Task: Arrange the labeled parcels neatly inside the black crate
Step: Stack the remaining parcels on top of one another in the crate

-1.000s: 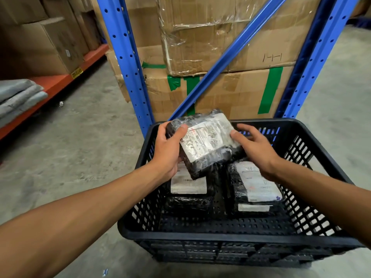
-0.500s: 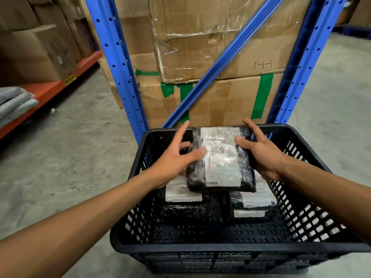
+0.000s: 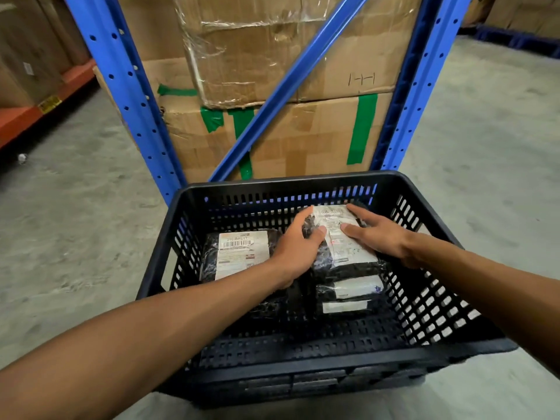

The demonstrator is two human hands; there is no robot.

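Note:
A black slatted crate stands on the concrete floor in front of me. Inside, a black-wrapped parcel with a white label lies on top of a stack at the right. My left hand holds its left edge and my right hand rests on its right side, fingers spread over the label. Under it, two more labeled parcels show their near edges. Another labeled parcel lies flat at the crate's left, partly covered by my left forearm.
Blue rack uprights and a diagonal brace stand just behind the crate, with taped cardboard boxes stacked between them. An orange shelf beam with boxes runs along the left. Grey concrete floor lies on both sides.
The parcel held above the crate has come down onto the right-hand stack inside it. Both hands followed it down and stay on it.

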